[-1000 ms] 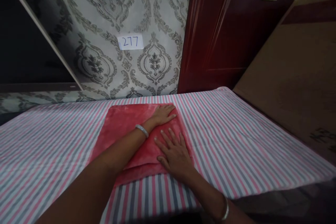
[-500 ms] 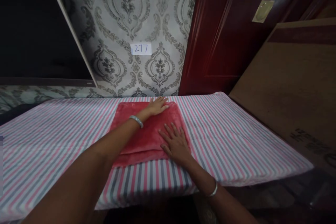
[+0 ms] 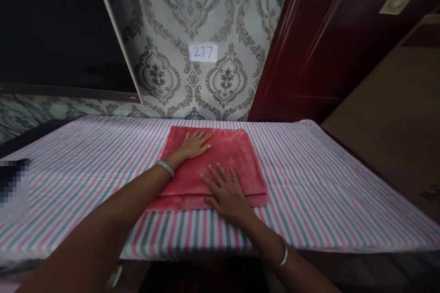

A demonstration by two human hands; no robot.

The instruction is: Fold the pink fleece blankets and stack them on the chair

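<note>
A folded red plush cloth lies flat on the striped tablecloth, roughly square, with a fold line across its near side. My left hand rests palm down on its far left part, fingers spread. Nearer to me, my right hand lies flat over the cloth's front edge, right of its middle, with the fingers apart and pointing away. Neither hand grips the fabric. Each wrist wears a bracelet.
The tablecloth has pink, grey and white stripes and hangs over the front edge. Behind stand a patterned wall with a "277" label, a dark screen and a dark red door. A cardboard box stands at the right.
My left hand has slid from the cloth's far edge toward its left side. My right hand has shifted left, away from the cloth's right edge. The camera view has also shifted.
</note>
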